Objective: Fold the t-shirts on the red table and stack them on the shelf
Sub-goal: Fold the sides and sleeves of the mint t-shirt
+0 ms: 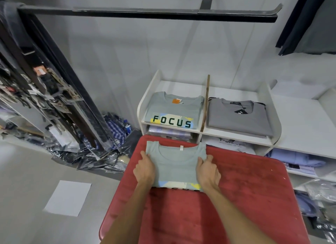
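The red counter carries a folded pale-green t-shirt at its twelve o'clock edge. The white shelf beyond holds a folded FOCUS shirt and a grey shirt. The left hand pinches the shirt's nine o'clock edge, the right hand its three o'clock edge, each grip curled round cloth. Bare counter lies toward three and six o'clock.

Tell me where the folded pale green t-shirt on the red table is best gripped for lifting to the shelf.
Grip the folded pale green t-shirt at its two side edges, coming in from left and right. It lies flat as a compact rectangle, collar away from the person, so a grip on both sides would likely keep the folds together. The left hand and right hand already hold there.
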